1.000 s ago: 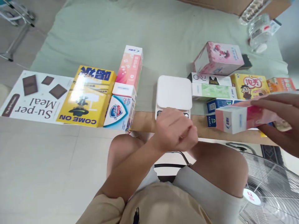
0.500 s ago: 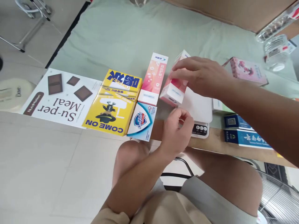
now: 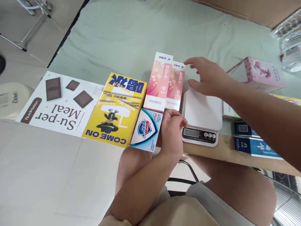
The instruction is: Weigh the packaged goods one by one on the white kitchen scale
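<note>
Two pink-and-white boxes, one at the left [image 3: 157, 81] and a second one [image 3: 175, 84], lie side by side on the green cloth. My right hand [image 3: 208, 77] hovers by the second box with its fingers apart, holding nothing. Below them is a blue-and-white Safeguard soap box [image 3: 146, 130]. Against its right side rests my left hand [image 3: 172, 133], fingers curled in and no object visible in them. A white kitchen scale [image 3: 202, 110] sits between my hands, its plate bare.
Leftward lie a yellow box [image 3: 115, 110], a white Su-per Meal box [image 3: 61, 103] and a Dove bottle [image 3: 14, 99]. On the right are a pink flowered box [image 3: 263, 73], blue boxes [image 3: 263, 147] and clear plastic bottles [image 3: 291, 51]. Cardboard [image 3: 242, 9] stands at the back.
The second pink-and-white box has been set down beside the first and let go. My right hand has opened and drawn slightly right. My left hand has shifted toward the soap box.
</note>
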Demonstrator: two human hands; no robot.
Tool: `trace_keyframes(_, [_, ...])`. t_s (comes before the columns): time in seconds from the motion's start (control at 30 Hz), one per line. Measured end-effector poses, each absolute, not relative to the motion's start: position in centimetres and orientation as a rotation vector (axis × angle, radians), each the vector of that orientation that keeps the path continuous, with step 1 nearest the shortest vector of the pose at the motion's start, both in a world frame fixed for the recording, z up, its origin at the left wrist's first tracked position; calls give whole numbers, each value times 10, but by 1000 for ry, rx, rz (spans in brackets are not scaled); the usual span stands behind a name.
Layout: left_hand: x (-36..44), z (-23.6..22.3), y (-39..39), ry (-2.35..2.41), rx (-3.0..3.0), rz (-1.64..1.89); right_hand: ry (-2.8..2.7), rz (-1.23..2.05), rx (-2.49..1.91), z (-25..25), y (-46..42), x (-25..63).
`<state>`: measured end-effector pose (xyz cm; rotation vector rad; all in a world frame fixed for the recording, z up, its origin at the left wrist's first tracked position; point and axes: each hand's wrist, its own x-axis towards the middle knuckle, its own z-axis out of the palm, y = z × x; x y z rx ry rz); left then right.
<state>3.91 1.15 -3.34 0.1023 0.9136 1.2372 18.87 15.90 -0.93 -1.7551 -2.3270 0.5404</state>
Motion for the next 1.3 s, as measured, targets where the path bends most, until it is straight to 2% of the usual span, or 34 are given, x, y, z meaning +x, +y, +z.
trace_keyframes(0.1, [39,-32,12,946,60,1275,-2270,636,-1913,-18,162,186])
trace_keyframes(0.47, [44,-35,14,1018,54,1284,-2412,621,-1739,-30,170,186])
trace_keyframes(0.7, [46,-38,12,1033,49,1287,-2224,581,-1834,-2,179,163])
trace_keyframes(0.93, [46,-39,14,1077,49,1311,-2041,936,-1825,-4,195,127])
trace_keyframes(1.3, [45,-39,16,1120,43,1284,-2155,780,-1870,0,177,118])
